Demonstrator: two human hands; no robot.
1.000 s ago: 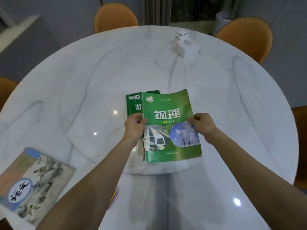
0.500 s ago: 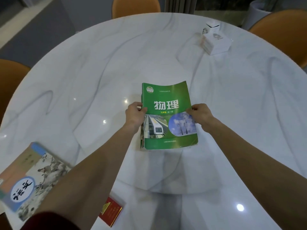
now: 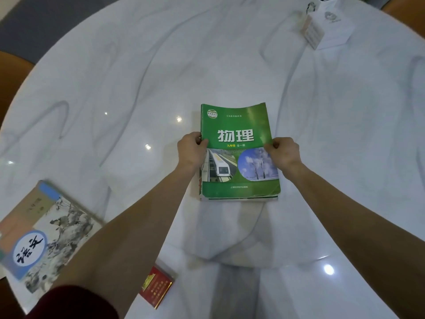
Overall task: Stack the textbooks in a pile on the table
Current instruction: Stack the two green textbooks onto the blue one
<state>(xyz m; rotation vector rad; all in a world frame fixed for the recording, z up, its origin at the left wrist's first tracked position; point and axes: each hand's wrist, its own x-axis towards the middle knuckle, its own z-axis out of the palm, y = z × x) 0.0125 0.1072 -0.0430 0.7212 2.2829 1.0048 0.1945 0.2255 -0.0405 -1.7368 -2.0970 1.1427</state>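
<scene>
A green physics textbook [image 3: 239, 125] lies on top of a small pile of books in the middle of the white marble table [image 3: 115, 88]. The edges of the books beneath show along its left and bottom sides. My left hand [image 3: 190, 150] grips the left edge of the pile, thumb on the cover. My right hand [image 3: 284, 151] pinches the right edge. Another textbook [image 3: 48, 231], with an ink painting and a blue circle on its cover, lies apart at the table's near left edge.
A small red booklet [image 3: 156, 287] lies near the front edge, under my left forearm. A white box [image 3: 328, 28] stands at the far right. Orange chairs ring the table; one shows at the left [image 3: 11, 72].
The green book was shifted left and squared over the books beneath, which no longer stick out on the left. The camera moved closer and tilted down.
</scene>
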